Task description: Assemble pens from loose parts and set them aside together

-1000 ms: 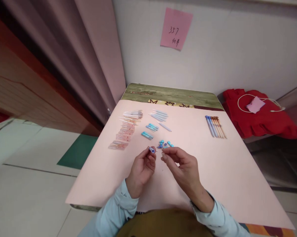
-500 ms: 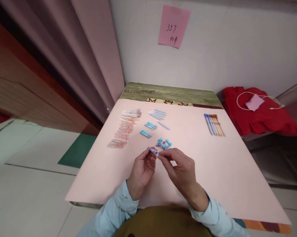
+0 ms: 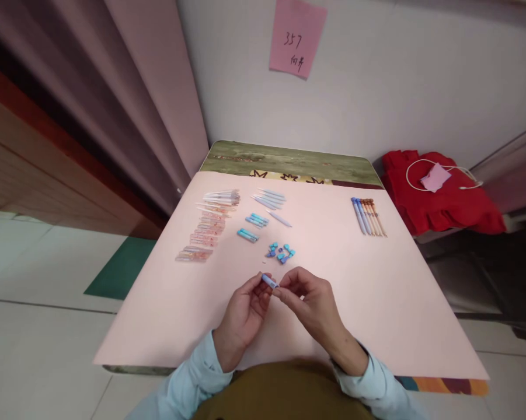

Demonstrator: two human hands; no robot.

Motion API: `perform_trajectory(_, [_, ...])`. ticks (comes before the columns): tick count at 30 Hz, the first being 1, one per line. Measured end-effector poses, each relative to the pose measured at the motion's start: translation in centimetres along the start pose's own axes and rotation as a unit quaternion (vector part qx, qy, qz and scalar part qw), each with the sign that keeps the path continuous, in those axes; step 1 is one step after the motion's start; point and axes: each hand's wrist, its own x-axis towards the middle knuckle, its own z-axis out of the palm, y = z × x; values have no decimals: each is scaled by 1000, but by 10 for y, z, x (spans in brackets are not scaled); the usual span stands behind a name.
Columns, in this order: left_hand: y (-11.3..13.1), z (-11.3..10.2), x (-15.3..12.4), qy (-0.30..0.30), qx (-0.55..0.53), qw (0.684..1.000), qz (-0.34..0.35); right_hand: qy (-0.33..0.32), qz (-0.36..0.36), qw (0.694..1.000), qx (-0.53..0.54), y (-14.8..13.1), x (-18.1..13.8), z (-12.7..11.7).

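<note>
My left hand (image 3: 246, 312), palm turned up, holds a short blue-purple pen barrel (image 3: 269, 281) between thumb and fingers. At the barrel's right end, my right hand (image 3: 315, 300) is closed in a pinch; whatever sits between its fingertips is too small to make out. Just beyond my hands lies a loose cluster of small blue pen toppers (image 3: 285, 254). Short turquoise barrels (image 3: 247, 235) lie in two groups farther left. Behind them are several slim pale-blue pen pieces (image 3: 271, 198), with a single lavender one (image 3: 280, 219) lying apart.
Bundles of clear and pinkish pen parts (image 3: 205, 232) line the table's left side. Several whole pens (image 3: 368, 217) with blue and brown tops lie side by side at the right. Beyond the right edge is a red cloth (image 3: 455, 204) with a white cable (image 3: 414, 185).
My right fingertips have come up against the barrel's end, and both hands are slightly nearer my body. A tiny dark sliver now shows on the table by the toppers. The view has shifted a little.
</note>
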Motion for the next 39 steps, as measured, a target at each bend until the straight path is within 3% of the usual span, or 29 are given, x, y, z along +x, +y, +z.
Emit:
perform_trajectory(3, [1, 4, -3, 12, 2, 1000, -17, -28, 52, 995, 82, 2, 1, -1])
perform_trajectory(6, [8, 9, -6, 26, -7, 999, -36, -33, 57, 993, 100, 10, 8, -10])
perform_trajectory(8, [16, 11, -6, 21, -24, 999, -38, 19, 21, 999, 28, 20, 17, -23])
perform_trajectory(10, [27, 13, -4, 14, -43, 999, -24, 89, -43, 989, -113, 34, 30, -37])
perform_trajectory(13, [40, 15, 1, 12, -58, 998, 0, 68, -108, 961, -244, 54, 49, -50])
perform_trajectory(17, [50, 19, 6, -3, -68, 998, 18, 23, -113, 960, -255, 69, 61, -44])
perform_trajectory(25, [53, 21, 7, 12, -70, 997, 22, 70, -105, 954, -271, 69, 52, -39])
perform_trajectory(32, [73, 24, 7, 9, -81, 995, 63, 88, -104, 947, -290, 64, 54, -37])
perform_trajectory(39, [92, 24, 1, 0, -89, 991, 95, 87, -66, 935, -338, 61, 104, -37])
